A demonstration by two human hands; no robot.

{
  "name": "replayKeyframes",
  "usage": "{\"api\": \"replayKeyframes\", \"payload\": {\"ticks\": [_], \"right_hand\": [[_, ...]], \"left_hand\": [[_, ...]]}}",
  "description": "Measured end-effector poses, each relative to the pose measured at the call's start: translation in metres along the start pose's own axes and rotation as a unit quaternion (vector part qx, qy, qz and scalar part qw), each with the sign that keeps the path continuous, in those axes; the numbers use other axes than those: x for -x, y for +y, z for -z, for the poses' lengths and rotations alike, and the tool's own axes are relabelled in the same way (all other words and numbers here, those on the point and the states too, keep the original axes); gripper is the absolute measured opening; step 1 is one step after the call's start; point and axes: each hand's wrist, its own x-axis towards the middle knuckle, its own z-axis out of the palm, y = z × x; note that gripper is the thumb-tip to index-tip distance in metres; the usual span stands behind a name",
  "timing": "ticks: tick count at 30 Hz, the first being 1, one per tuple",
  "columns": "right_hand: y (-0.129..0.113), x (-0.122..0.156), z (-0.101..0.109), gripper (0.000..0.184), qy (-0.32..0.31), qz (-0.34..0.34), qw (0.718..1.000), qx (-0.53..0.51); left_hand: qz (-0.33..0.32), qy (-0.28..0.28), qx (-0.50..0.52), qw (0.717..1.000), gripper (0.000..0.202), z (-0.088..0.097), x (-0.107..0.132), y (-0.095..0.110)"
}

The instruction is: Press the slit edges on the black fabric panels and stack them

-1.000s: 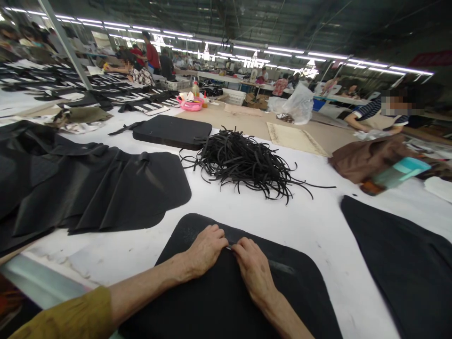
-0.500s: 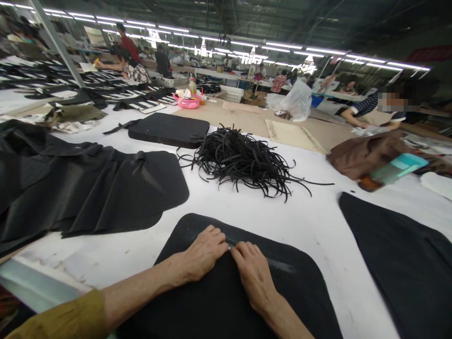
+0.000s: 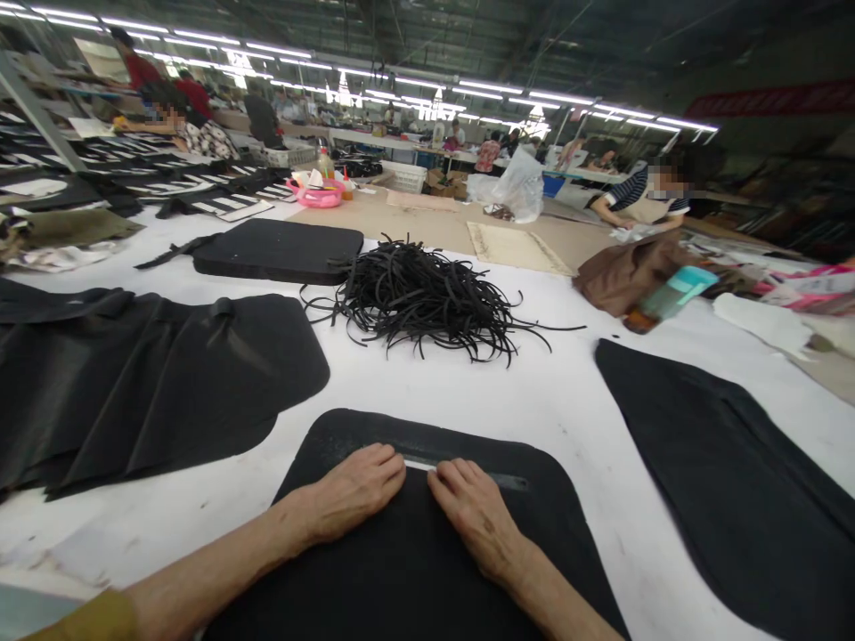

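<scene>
In the head view, a black fabric panel (image 3: 394,570) with rounded corners lies in front of me. My left hand (image 3: 364,491) and my right hand (image 3: 476,515) rest on it side by side, fingers curled over and closed on the edge of its upper black layer. A short white strip (image 3: 419,464) shows in the gap between them. Beyond that edge runs a greyish band (image 3: 511,482) on the black surface. The fingertips are partly hidden, so the exact pinch cannot be seen.
A heap of thin black straps (image 3: 427,298) lies ahead, beside a black padded stack (image 3: 280,249). Black fabric pieces (image 3: 160,383) are layered at left; another black panel (image 3: 728,472) lies right. A teal-lidded bottle (image 3: 671,298) sits near brown fabric (image 3: 621,267). A co-worker (image 3: 645,200) works beyond.
My hands have moved apart along the edge, the left one leftward, exposing the white strip between them. The view has turned right, so the surroundings appear shifted left.
</scene>
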Motion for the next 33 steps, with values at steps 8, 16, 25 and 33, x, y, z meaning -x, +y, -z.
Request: {"api": "replayKeyframes", "payload": {"ticks": [8, 16, 25, 33], "right_hand": [[0.032, 0.052, 0.008, 0.029, 0.004, -0.01, 0.999, 0.045], [0.046, 0.093, 0.013, 0.035, -0.001, -0.071, 0.993, 0.091], [0.045, 0.101, 0.008, 0.035, 0.064, -0.212, 0.974, 0.044], [0.048, 0.102, 0.011, 0.041, 0.026, -0.116, 0.99, 0.081]], "left_hand": [[0.033, 0.025, 0.039, 0.998, 0.031, -0.001, 0.03, -0.016], [0.069, 0.074, 0.024, 0.995, 0.041, -0.017, 0.055, -0.02], [0.151, 0.077, -0.006, 0.986, 0.044, -0.016, 0.072, -0.021], [0.15, 0.028, 0.029, 0.988, 0.056, -0.009, 0.071, -0.022]]}}
